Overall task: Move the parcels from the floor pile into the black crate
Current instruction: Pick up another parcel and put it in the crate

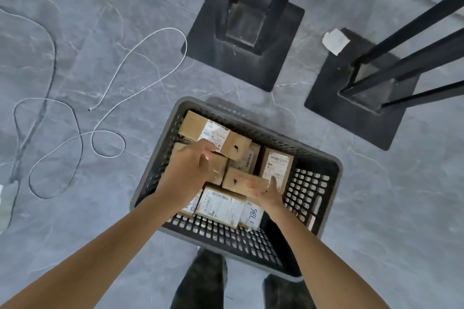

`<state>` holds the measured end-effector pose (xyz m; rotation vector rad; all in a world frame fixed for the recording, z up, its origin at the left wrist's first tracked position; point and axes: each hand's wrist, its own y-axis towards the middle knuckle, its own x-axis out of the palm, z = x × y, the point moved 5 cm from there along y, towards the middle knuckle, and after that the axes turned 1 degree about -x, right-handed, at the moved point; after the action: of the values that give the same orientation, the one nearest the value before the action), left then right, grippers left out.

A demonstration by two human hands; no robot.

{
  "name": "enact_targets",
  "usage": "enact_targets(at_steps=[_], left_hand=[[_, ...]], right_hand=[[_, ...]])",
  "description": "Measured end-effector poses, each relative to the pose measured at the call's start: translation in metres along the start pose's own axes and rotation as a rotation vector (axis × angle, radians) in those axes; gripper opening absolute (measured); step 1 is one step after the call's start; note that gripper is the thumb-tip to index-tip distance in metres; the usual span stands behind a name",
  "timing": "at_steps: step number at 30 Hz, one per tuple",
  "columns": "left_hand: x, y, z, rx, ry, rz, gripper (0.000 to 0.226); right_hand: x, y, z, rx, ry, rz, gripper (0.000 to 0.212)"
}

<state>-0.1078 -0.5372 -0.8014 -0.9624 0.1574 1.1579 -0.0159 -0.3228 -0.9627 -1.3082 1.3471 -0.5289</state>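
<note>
Two parcels (200, 128) held, left hand (187, 170), right hand (270, 194), black crate (226, 236), label "786" (252, 217)

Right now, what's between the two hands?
Head view: a dark-spotted brown parcel, gripped by the right hand; left hand grips a labelled parcel.

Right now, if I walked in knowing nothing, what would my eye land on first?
A black crate sits on the grey floor, packed with cardboard parcels. The left hand grips a long labelled parcel at the crate's far side; the right hand holds a small brown parcel near its middle. A white cord loops over the floor to the left.
</note>
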Motion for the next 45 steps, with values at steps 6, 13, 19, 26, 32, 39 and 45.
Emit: enact_targets(at_steps=[6, 13, 19, 26, 32, 39, 45], left_hand=[[-0.012, 0.001, 0.021, 0.017, 0.009, 0.01, 0.032], [0.002, 0.009, 0.015, 0.01, -0.013, 0.02, 0.03], [0.023, 0.0, 0.007, -0.006, -0.029, -0.015, 0.029], [0.02, 0.005, 0.004, -0.029, -0.062, -0.014, 0.03], [0.021, 0.006, -0.009, -0.083, -0.064, -0.012, 0.031], [0.024, 0.002, -0.023, -0.109, -0.066, -0.029, 0.031], [0.025, 0.002, -0.017, -0.101, -0.05, -0.044, 0.03]], right_hand=[[-0.011, 0.006, -0.02, -0.189, -0.377, 0.082, 0.082], [-0.009, 0.023, -0.035, -0.459, -1.145, 0.133, 0.088], [-0.029, 0.034, -0.022, -0.5, -0.927, -0.007, 0.075], [-0.038, 0.057, -0.025, -0.227, -0.862, -0.299, 0.059], [-0.025, 0.054, -0.02, 0.017, -0.112, -0.049, 0.056], [0.007, 0.044, 0.032, 0.236, 0.243, -0.124, 0.048], [0.01, 0.026, 0.01, 0.171, 0.109, -0.133, 0.063]])
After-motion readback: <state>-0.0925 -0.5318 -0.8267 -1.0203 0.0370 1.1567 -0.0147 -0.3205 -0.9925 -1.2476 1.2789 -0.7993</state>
